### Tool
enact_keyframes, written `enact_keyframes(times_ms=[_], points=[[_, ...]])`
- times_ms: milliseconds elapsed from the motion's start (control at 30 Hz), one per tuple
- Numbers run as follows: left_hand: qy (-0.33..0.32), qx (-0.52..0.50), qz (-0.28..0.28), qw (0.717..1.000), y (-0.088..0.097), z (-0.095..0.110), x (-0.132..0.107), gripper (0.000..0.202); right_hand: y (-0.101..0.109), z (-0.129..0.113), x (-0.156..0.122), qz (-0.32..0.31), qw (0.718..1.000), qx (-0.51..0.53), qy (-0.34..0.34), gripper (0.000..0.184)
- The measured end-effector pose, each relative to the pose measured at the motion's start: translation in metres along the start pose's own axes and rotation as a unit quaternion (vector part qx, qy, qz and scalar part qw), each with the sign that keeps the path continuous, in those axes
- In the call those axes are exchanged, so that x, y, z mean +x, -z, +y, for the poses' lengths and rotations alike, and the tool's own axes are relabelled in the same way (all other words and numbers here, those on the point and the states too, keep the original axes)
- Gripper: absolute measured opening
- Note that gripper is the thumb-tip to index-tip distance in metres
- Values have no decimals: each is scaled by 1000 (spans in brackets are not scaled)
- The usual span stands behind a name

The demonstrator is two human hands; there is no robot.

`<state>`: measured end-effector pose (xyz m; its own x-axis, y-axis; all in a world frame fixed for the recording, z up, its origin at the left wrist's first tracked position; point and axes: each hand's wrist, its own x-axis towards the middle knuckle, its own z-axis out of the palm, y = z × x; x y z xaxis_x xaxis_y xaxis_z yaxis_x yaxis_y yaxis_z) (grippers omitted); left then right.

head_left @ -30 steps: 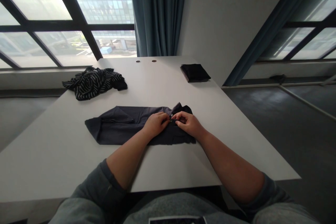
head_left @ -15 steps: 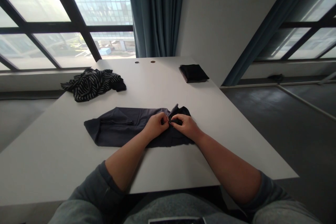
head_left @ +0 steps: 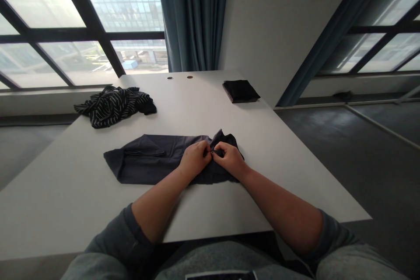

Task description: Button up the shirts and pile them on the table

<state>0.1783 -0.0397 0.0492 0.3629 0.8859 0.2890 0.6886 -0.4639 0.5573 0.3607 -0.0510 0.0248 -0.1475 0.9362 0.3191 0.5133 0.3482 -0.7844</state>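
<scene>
A dark grey garment (head_left: 138,166) lies folded lengthwise across the table in front of me; whether it is trousers or shorts I cannot tell. Its right end is bunched up, with black inner cloth showing. There, my left hand (head_left: 197,157) pinches the edge between thumb and fingertips. My right hand (head_left: 229,159) pinches the same edge just to the right, fingers curled round. A tiny shiny spot, perhaps a button or snap, shows between the two sets of fingertips. The fingers partly hide it.
The white table (head_left: 78,210) carries a crumpled black-and-white striped garment (head_left: 113,107) at the far left. A folded black cloth item (head_left: 242,91) lies near the right back edge. Two round cable holes are at the back, before a blue curtain (head_left: 197,22) and windows.
The fingers of both hands have shifted slightly at the fastening spot, the right ones curling more. The garment has stayed in place; the view has moved a little.
</scene>
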Motion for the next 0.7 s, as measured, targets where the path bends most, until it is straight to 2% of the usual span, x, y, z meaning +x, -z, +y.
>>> enact_keyframes(times_ms=[33,100,167,300,400,533,700], points=[[12,-2,4,1000,1,1,0,8,0,0,-1,-2,1000,3,17,9],[29,-14,8,999,2,2,0,8,1,0,-1,-10,999,14,48,18],[34,-39,3,999,2,2,0,9,2,1,-1,-14,998,22,54,22],[44,-132,-24,990,0,-6,2,8,2,3,2,-18,999,41,-20,16],[64,-175,-41,982,-3,-10,3,8,2,1,3,-20,999,36,-34,13],[72,-140,-29,987,-3,-9,3,5,2,-5,2,-25,999,-6,27,4],[99,-151,-34,983,-3,-6,4,4,2,-8,2,-21,995,-52,81,6]])
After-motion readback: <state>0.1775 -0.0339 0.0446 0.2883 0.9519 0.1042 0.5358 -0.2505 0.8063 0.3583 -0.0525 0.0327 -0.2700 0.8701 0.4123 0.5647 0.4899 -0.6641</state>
